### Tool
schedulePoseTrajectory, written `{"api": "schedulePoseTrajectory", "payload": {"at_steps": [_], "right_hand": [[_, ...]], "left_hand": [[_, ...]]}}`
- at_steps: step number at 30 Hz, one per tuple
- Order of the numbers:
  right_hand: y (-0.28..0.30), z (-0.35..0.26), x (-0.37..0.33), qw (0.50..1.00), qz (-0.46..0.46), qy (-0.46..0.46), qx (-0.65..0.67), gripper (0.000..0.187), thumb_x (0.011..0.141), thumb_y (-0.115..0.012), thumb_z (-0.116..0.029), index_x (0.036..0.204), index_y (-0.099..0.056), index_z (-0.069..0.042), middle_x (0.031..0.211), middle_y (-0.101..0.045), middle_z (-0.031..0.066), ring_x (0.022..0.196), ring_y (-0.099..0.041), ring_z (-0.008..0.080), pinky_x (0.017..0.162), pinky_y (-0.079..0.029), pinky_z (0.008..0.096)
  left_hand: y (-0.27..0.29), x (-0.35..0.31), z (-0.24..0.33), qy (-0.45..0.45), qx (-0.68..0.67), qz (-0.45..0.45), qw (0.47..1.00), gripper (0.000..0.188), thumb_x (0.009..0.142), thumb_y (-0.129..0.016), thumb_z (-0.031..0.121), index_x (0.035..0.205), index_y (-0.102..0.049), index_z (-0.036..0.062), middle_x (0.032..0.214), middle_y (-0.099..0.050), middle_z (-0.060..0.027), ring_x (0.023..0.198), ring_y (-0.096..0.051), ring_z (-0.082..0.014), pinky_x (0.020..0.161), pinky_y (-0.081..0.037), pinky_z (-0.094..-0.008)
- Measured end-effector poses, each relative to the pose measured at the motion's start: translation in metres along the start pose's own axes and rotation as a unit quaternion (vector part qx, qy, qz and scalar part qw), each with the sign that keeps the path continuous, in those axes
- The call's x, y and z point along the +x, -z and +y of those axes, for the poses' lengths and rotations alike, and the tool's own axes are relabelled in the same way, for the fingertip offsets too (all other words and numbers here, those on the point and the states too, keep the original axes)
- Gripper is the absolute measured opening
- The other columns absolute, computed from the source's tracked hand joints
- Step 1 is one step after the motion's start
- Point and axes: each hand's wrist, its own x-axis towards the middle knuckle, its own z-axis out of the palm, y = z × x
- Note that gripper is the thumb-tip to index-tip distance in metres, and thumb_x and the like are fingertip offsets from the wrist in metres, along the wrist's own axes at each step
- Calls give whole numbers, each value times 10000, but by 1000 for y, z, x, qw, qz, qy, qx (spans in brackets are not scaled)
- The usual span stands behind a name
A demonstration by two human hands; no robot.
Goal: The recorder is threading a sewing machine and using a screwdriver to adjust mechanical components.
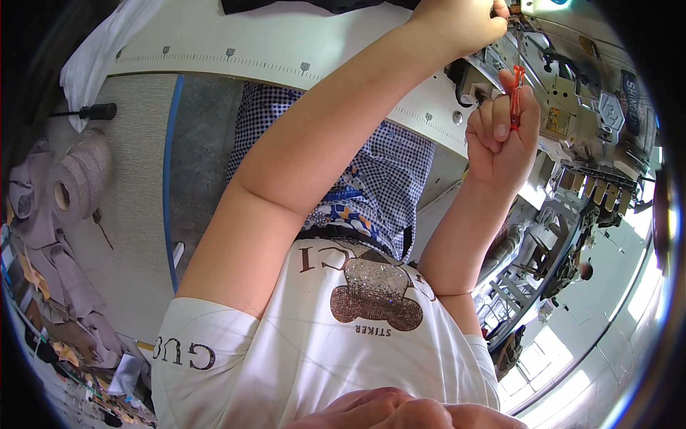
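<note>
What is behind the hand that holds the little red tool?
Behind the right hand, closed around the red-handled tool, stands a pale industrial sewing machine with metal brackets and a row of tabs. The hand covers the tool's lower end and the machine parts directly behind it.

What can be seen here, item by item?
sewing machine: one, grey-white metal, upper right
screwdriver: one, red handle, in the right hand
work table: one, white with ruler marks, along the top
fabric rolls: a few, beige, left side
white cloth: one, upper left
T-shirt: one, white with a glittery bear, bottom centre
left hand: one, closed, reaching into the machine
right hand: one, fist around the screwdriver
</note>
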Motion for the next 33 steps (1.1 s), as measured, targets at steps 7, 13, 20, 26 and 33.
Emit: {"api": "schedulePoseTrajectory", "payload": {"at_steps": [7,13,20,26,33], "right_hand": [[2,0,1,1000,-9,3,5,359,953,-485,-236,1045,-573,99,481,-397,-14,404,-269,51,409,-222,217],[4,0,1,1000,-3,7,3,354,948,-493,-228,1032,-581,104,482,-405,-9,404,-273,54,409,-225,220],[2,1,1,1000,1,13,-1,355,946,-500,-225,1032,-580,110,482,-410,-7,404,-277,54,410,-225,219],[2,1,1,1000,-6,12,7,367,947,-499,-230,1042,-572,116,482,-409,-8,403,-279,51,412,-224,215],[1,0,0,1000,-5,8,10,371,946,-497,-230,1056,-562,119,484,-407,-11,403,-278,50,411,-222,212]], "left_hand": [[0,2,6,21,12,-22,999,70,706,-620,115,664,-670,91,831,-604,-115,877,-573,-322,745,-427,-459],[-1,2,7,4,58,-24,998,84,708,-615,105,646,-665,79,834,-599,-121,879,-565,-320,753,-418,-453],[0,0,10,-2,71,-18,997,94,715,-611,105,645,-668,78,826,-590,-118,877,-559,-311,764,-412,-447],[0,-2,11,-7,109,-11,994,89,719,-615,109,657,-675,87,842,-590,-109,896,-551,-302,782,-402,-439],[2,-2,8,6,77,-43,996,71,717,-633,136,681,-679,97,851,-590,-103,907,-547,-300,781,-397,-438]]}}
